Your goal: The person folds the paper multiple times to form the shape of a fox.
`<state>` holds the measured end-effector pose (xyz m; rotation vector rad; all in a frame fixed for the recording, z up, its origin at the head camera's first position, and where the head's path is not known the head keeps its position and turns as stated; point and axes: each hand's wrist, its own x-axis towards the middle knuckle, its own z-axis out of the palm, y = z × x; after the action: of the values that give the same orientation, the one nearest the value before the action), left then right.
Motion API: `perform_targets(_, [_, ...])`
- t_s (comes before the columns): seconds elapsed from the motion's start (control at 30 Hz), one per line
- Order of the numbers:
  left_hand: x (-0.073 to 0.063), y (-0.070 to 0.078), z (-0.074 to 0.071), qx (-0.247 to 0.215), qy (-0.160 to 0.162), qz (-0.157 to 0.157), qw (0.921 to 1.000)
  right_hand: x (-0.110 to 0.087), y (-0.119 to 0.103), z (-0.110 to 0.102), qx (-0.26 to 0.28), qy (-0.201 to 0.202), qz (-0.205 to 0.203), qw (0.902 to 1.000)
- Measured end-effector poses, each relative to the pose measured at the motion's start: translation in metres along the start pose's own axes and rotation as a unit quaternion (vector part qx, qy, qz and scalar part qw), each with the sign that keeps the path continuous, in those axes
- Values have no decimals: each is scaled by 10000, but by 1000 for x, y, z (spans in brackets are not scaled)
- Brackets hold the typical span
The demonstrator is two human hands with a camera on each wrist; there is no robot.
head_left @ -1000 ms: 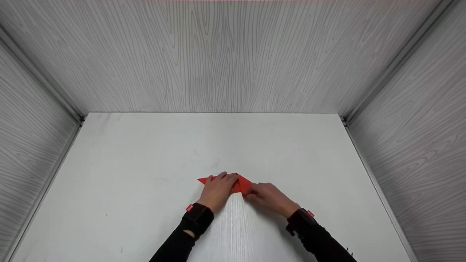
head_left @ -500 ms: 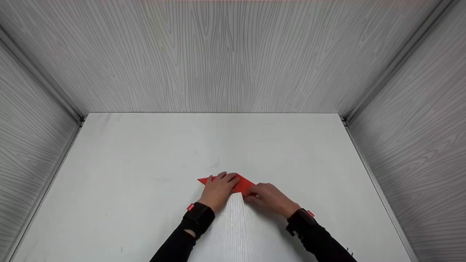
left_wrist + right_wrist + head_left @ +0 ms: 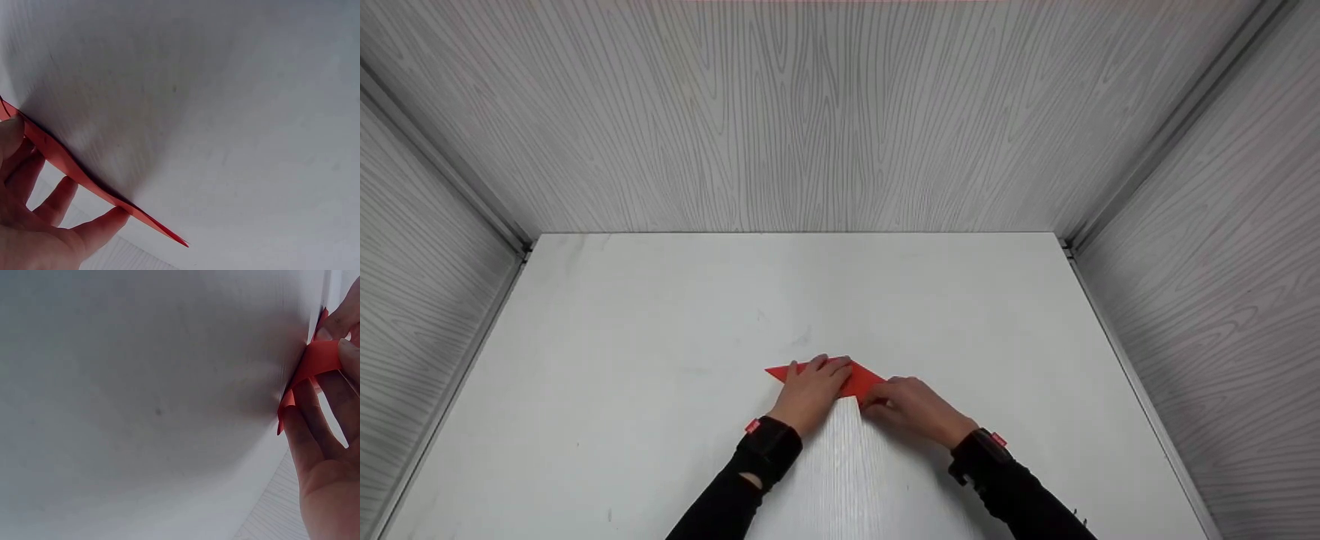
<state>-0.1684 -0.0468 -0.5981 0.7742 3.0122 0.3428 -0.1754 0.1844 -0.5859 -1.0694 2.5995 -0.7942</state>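
A sheet of folded red paper point(image 3: 864, 377) lies on the white table, its pointed left end sticking out past my left hand point(image 3: 808, 391). That hand rests across the paper with its fingers spread; in the left wrist view its fingertips touch along the narrow red strip point(image 3: 67, 163). My right hand point(image 3: 921, 409) pinches the paper's right end between thumb and curled fingers. In the right wrist view, a red flap point(image 3: 322, 360) stands bent up from the table under the right thumb, with fingers behind it. Part of the paper is hidden under both hands.
The white tabletop point(image 3: 660, 315) spreads around the hands. Grey wood-grain panels enclose it: a back wall point(image 3: 810, 120), a left wall point(image 3: 427, 285) and a right wall point(image 3: 1222, 262). Each wrist wears a black band point(image 3: 769, 450) over a black sleeve.
The dividing fold line on the paper's right part, visible a second ago, no longer shows, and that part looks like one smooth face. Both hands stay nearly in place.
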Motion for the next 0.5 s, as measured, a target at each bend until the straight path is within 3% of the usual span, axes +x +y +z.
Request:
perform_targets(0.3, [1,0,-1,-43,-249,-63,9997,0,0,-2,90,-108,-51,9999])
perform_targets(0.5, [1,0,-1,100,34,103,9999,0,3,-1,-290,-213,-516,9980])
